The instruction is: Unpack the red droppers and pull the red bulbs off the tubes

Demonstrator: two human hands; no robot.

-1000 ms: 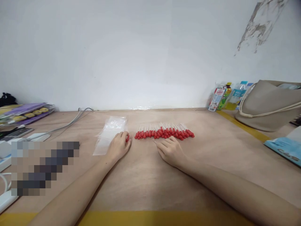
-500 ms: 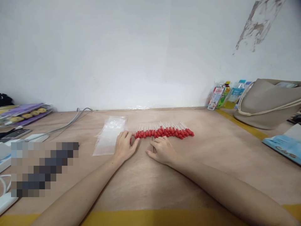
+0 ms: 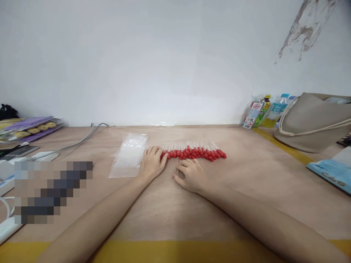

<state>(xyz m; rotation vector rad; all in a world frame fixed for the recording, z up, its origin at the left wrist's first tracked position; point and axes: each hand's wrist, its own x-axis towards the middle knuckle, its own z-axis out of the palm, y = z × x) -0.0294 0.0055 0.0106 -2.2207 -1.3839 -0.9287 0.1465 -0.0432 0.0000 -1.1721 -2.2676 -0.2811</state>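
Note:
A row of thin pale sticks with bulbous red ends (image 3: 197,151) lies on the table, red ends toward me and pale tips toward the wall. My left hand (image 3: 154,160) rests at the row's left end, thumb apart from the curved fingers and touching the outermost red ends. Part of that end is hidden behind the hand. In front of the middle of the row is my right hand (image 3: 192,175), fingers loosely spread over the table, its fingertips just short of the red ends. I see nothing held in it. Clear plastic bags (image 3: 127,157) lie flat to the left of my left hand.
Grey cables (image 3: 79,140), a phone (image 3: 23,151) and purple-and-yellow packs (image 3: 35,128) sit on the left, beside a blurred-out patch. On the right stand a drink carton (image 3: 252,115), bottles (image 3: 274,111) and a grey-brown bag (image 3: 315,120). A light-blue packet (image 3: 331,173) lies nearer.
My left hand has shifted right and slightly away from me, now against the left end of the row. The row's left end sits farther right. My right hand has barely moved.

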